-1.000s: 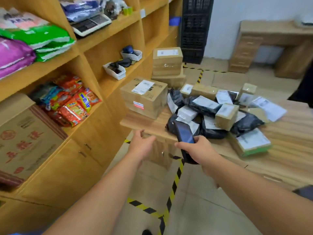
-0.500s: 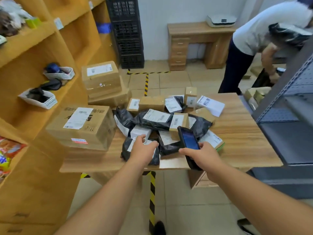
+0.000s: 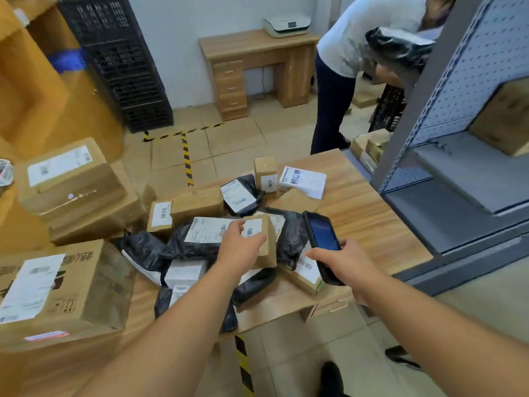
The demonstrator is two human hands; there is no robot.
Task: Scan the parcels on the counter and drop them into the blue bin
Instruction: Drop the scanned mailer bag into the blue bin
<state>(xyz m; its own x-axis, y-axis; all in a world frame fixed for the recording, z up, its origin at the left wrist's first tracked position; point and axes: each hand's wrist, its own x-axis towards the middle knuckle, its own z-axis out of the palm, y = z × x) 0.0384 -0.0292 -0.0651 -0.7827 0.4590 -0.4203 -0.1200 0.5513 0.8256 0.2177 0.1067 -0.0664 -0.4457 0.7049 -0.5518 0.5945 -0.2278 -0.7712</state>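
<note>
Head view: left hand [image 3: 242, 247] rests over the small upright brown cardboard box w/ barcode label [image 3: 262, 239], fingers curling onto its top; whether they've closed on it can't be told. Box sits mid-pile on the wooden counter [image 3: 369, 213], touching black poly mailer bags [image 3: 183, 247]. Right hand [image 3: 343, 262] grips the black handheld scanner w/ blue screen [image 3: 322, 239], just right of the box. Box prob light, stiff; take by its side faces, label kept clear. Blue bin not in view.

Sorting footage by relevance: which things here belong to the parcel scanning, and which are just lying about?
Job:
left hand on small brown box
right hand holding scanner
black bags
counter

Lying about:
printer
desk
black crates
grey shelving
</note>
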